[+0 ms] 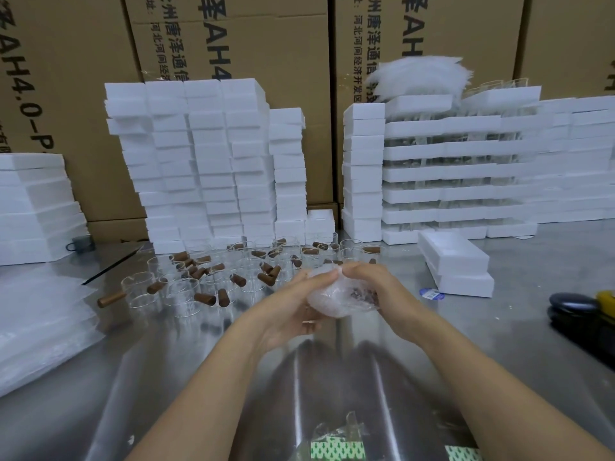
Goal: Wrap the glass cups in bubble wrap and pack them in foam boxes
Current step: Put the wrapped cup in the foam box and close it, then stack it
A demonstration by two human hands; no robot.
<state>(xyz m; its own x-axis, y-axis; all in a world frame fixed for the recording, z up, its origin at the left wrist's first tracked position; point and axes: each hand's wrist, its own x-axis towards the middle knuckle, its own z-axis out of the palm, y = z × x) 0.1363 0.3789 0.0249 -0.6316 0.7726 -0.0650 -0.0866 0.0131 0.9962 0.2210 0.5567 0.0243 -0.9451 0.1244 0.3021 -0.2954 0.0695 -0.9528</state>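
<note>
Mostly hidden: glass cup inside bubble wrap

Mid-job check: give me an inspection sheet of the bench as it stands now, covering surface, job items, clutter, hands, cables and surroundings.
Surface: reflective metal table.
Job's things: wrapped cup held above the table; unwrapped glass cups with wooden handles clustered behind it; bubble wrap sheets at left; two foam boxes stacked at right.
Clutter: round blue sticker; black-and-yellow object, unclear what; thin black stick.
Hands: left hand and right hand both grip the wrapped cup.
Cables: nothing seen.
Surroundings: foam box stacks against cardboard cartons.
</note>
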